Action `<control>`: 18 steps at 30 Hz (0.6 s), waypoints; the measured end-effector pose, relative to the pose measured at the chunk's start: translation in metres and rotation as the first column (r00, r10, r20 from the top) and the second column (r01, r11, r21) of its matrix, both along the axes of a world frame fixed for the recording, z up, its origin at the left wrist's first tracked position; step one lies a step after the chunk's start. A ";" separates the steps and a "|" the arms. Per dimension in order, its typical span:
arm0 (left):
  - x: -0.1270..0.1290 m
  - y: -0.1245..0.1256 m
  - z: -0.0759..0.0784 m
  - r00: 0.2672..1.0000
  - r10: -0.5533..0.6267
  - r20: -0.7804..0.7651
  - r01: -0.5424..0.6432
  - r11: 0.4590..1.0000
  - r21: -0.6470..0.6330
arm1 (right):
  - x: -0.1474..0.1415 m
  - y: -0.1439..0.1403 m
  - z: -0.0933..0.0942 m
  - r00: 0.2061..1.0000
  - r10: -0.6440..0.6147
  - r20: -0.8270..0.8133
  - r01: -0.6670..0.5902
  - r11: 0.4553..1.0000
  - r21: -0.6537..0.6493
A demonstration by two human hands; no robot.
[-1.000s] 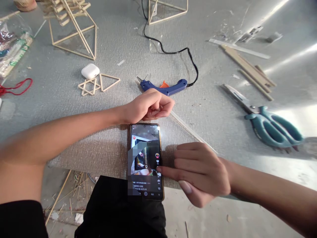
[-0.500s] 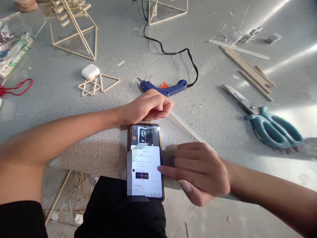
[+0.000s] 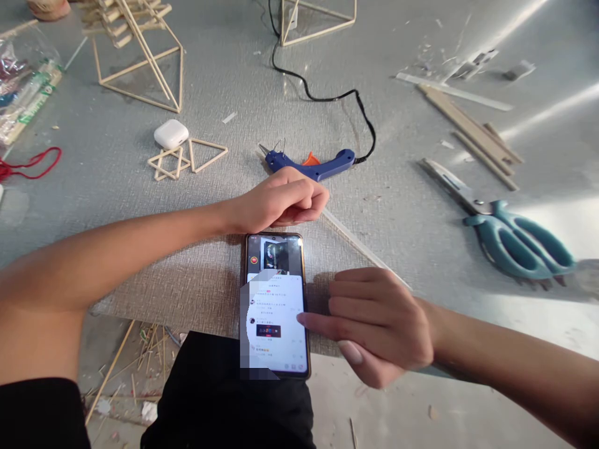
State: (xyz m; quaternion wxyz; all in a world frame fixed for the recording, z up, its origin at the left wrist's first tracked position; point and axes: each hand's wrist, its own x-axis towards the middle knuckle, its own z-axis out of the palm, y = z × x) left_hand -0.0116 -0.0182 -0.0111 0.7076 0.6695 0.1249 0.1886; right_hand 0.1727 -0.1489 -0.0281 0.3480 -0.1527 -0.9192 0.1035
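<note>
Grey counter [image 3: 140, 187]: right hand [image 3: 379, 324] fingers extended, fingertip touching the phone [image 3: 276, 305]; left hand [image 3: 281, 199] loosely fisted, empty, beyond it.

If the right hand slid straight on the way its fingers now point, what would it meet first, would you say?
The right hand points left, and its lowest fingertip already seems to rest on the phone, so the screen comes first; beyond that lies bare mat.
</note>
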 end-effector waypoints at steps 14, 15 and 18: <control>0.002 0.000 -0.002 1.000 0.018 -0.009 -0.018 1.000 -0.009 | -0.001 0.003 -0.002 0.985 0.056 0.162 -0.044 0.996 -0.078; 0.003 0.000 -0.002 1.000 0.021 -0.013 -0.021 1.000 -0.010 | 0.000 0.003 -0.001 0.988 0.052 0.148 -0.042 0.997 -0.070; 0.003 0.000 -0.002 0.999 0.025 -0.026 -0.026 1.000 -0.011 | 0.001 0.002 0.000 0.988 0.030 0.150 -0.021 0.998 -0.060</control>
